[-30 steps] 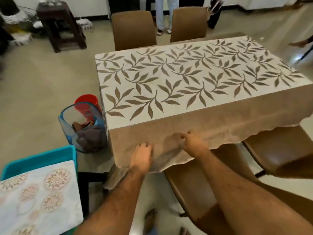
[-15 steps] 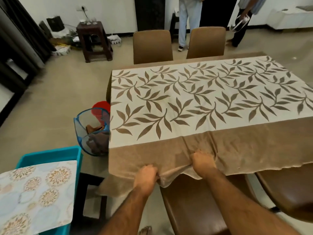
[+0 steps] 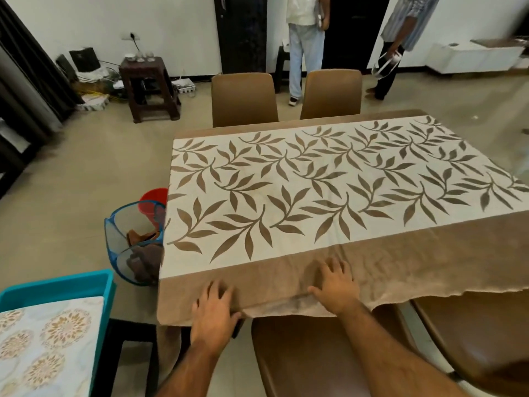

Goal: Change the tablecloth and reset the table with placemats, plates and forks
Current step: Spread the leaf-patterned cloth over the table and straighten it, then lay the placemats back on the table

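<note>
Where the tablecloth [image 3: 329, 196] covers the table, its cream middle printed with brown leaves and its plain brown border hanging over the near edge, both hands lie flat on that border with fingers spread and gripping nothing: the left hand [image 3: 213, 308] near the tablecloth's near left corner, the right hand [image 3: 336, 285] a little further right, the two apart from each other. A fold of the border shows between them at the table's edge. Just left of the tablecloth's left side, on the floor, stands a blue mesh basket [image 3: 128, 247] holding brown crumpled cloth, with a red bucket [image 3: 153, 197] touching or just behind it. Further left of the tablecloth, at the near corner of the view, a teal tray [image 3: 57, 285] holds a pale placemat [image 3: 43, 348] with round floral medallions. Two brown chairs [image 3: 243, 98] stand at the tablecloth's far side, two more [image 3: 315, 353] at its near side. Beyond the tablecloth a dark stool [image 3: 148, 90] carries small glasses, and two people stand near a doorway.
</note>
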`<action>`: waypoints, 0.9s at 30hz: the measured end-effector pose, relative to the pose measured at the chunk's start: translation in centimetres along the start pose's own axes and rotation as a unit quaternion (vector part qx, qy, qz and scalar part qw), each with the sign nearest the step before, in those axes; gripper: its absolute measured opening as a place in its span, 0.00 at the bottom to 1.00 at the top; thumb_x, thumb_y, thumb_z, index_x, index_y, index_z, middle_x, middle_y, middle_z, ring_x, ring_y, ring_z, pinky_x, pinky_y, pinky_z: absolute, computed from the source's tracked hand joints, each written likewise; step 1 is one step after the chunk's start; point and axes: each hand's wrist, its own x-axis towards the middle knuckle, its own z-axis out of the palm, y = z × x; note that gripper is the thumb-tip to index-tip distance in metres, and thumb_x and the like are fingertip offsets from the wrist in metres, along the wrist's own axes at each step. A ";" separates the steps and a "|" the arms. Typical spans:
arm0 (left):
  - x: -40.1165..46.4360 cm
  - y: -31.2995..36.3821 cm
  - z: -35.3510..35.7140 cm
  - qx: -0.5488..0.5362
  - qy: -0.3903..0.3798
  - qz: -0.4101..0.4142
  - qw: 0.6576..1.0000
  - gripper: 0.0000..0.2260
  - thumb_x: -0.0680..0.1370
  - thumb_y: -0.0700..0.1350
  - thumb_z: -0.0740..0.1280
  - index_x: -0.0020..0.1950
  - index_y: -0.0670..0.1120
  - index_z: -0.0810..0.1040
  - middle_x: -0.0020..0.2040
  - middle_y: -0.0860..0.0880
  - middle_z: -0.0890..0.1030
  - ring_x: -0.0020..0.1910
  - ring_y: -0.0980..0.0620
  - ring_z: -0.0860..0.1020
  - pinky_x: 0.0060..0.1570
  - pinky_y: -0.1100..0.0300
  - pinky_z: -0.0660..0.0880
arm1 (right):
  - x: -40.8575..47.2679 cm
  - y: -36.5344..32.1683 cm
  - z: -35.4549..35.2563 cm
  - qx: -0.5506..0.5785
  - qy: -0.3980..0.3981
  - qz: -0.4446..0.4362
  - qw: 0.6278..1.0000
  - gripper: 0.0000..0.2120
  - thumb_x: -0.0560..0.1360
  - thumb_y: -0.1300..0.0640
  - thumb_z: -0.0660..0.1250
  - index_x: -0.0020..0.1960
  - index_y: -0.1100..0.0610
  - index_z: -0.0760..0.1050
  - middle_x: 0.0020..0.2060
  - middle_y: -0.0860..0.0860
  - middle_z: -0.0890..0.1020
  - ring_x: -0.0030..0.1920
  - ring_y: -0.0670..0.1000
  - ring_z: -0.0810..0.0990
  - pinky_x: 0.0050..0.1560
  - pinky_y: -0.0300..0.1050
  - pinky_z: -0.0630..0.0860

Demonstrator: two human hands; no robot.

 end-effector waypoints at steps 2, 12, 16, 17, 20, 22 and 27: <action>0.1 -0.2 0.1 0.014 -0.013 -0.015 1.000 0.28 0.78 0.60 0.64 0.76 0.59 0.60 0.78 0.50 0.58 0.77 0.46 0.56 0.74 0.45 0.59 | 0.2 0.4 0.7 -0.012 -0.032 0.007 0.999 0.41 0.74 0.34 0.63 0.79 0.46 0.47 0.80 0.52 0.46 0.79 0.61 0.43 0.75 0.62 0.57; -0.6 0.5 -0.5 0.005 -0.041 -0.039 0.998 0.31 0.76 0.65 0.62 0.76 0.59 0.59 0.77 0.51 0.59 0.76 0.48 0.58 0.73 0.47 0.59 | -0.9 0.2 0.4 -0.030 -0.034 0.012 0.999 0.43 0.72 0.25 0.54 0.79 0.46 0.50 0.80 0.52 0.46 0.79 0.62 0.45 0.74 0.67 0.52; -0.4 0.7 -1.1 0.007 -0.049 -0.032 0.998 0.32 0.75 0.66 0.62 0.76 0.59 0.58 0.78 0.51 0.57 0.77 0.47 0.57 0.75 0.46 0.57 | -0.8 0.8 -0.3 -0.033 -0.045 0.008 0.998 0.42 0.73 0.28 0.56 0.79 0.47 0.50 0.80 0.52 0.48 0.79 0.61 0.45 0.76 0.66 0.51; -0.4 0.7 -1.4 0.002 -0.040 -0.029 0.999 0.31 0.76 0.65 0.62 0.76 0.59 0.59 0.78 0.51 0.57 0.77 0.47 0.57 0.75 0.46 0.58 | -0.9 0.6 -0.6 -0.026 -0.025 0.004 0.999 0.41 0.74 0.28 0.57 0.79 0.48 0.53 0.80 0.52 0.52 0.79 0.60 0.47 0.76 0.64 0.52; -0.7 1.3 -2.8 -0.030 0.008 -0.020 0.999 0.27 0.78 0.62 0.61 0.75 0.57 0.62 0.76 0.51 0.62 0.75 0.49 0.60 0.74 0.48 0.60 | -1.6 -1.8 -1.9 0.005 0.029 -0.033 0.999 0.34 0.77 0.34 0.57 0.76 0.51 0.59 0.76 0.53 0.62 0.77 0.58 0.57 0.76 0.57 0.56; -0.9 1.9 -4.8 -0.048 0.047 -0.011 0.998 0.24 0.79 0.60 0.62 0.74 0.55 0.64 0.74 0.50 0.65 0.73 0.50 0.63 0.73 0.50 0.61 | -2.0 -4.2 -3.5 0.015 0.066 -0.075 0.995 0.28 0.79 0.40 0.59 0.74 0.53 0.63 0.73 0.54 0.66 0.74 0.56 0.62 0.73 0.53 0.61; -2.6 1.9 -10.0 -0.072 0.126 0.000 0.989 0.21 0.79 0.54 0.64 0.72 0.52 0.69 0.71 0.48 0.69 0.69 0.46 0.67 0.67 0.49 0.66 | -3.6 -10.4 -6.9 0.061 0.102 -0.132 0.984 0.23 0.76 0.44 0.65 0.67 0.54 0.75 0.67 0.55 0.74 0.67 0.58 0.71 0.65 0.55 0.71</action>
